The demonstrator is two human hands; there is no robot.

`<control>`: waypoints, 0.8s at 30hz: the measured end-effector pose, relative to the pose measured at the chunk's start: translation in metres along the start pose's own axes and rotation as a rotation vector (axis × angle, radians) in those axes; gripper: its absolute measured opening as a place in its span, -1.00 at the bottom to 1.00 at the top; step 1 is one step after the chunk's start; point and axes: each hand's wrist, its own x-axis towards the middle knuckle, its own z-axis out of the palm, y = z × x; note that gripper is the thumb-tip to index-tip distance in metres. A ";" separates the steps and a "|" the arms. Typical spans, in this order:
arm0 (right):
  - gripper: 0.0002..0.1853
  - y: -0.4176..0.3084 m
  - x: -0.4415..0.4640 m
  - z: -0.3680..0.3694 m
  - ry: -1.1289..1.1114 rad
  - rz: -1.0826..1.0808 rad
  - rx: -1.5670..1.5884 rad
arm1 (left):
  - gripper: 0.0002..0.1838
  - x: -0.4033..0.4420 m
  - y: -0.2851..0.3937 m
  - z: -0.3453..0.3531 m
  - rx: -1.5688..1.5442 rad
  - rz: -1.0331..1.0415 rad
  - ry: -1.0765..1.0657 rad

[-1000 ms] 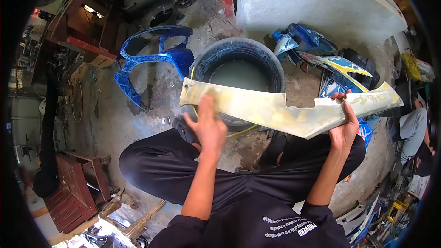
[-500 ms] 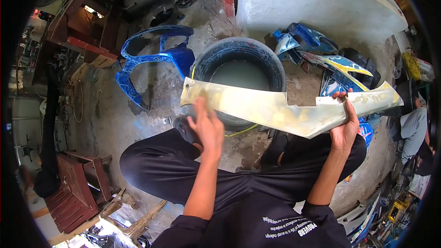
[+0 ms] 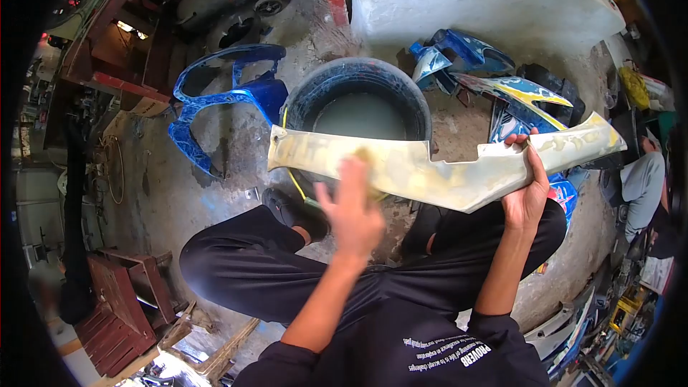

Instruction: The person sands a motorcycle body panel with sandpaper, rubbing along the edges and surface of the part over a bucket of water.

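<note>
A long motorcycle side panel (image 3: pixel 423 175), off-white with yellowish sanded patches, lies across the front of the bucket above my knees. My right hand (image 3: pixel 525 197) grips its lower edge near the notch, thumb on the front face and fingers behind. Against the panel's left half, my left hand (image 3: pixel 352 218) is blurred by motion, fingers stretched forward and thumb apart. Under its fingertips shows a small yellowish-brown pad (image 3: pixel 366 156), too smeared to name surely. Behind the panel stands a round dark bucket (image 3: pixel 423 93) holding cloudy water (image 3: pixel 358 116).
A blue fairing frame (image 3: pixel 244 93) lies on the concrete floor left of the bucket. To the right are blue, white and yellow fairing pieces (image 3: pixel 516 89). A white wall (image 3: pixel 473 0) rises behind. At far right is another person's grey-clad leg (image 3: pixel 643 186). A wooden stool (image 3: pixel 118 315) sits at lower left.
My left hand has slid rightward along the panel from near its left end, the yellowish-brown pad moving with it. My right hand keeps its grip. The whole view has shifted slightly.
</note>
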 end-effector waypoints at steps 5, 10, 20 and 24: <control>-0.51 -0.003 0.001 -0.002 -0.006 0.008 0.004 | -0.03 -0.019 0.074 0.010 -0.225 0.231 -0.094; -0.49 0.001 0.000 -0.006 0.040 0.034 0.001 | -0.10 -0.013 0.006 -0.005 0.088 0.104 -0.009; -0.54 -0.005 0.002 -0.005 -0.008 0.048 0.055 | -0.25 -0.018 0.080 0.002 -0.129 0.337 -0.152; -0.52 -0.003 0.000 -0.007 0.040 0.072 0.040 | -0.35 -0.015 0.010 -0.005 0.090 0.134 -0.003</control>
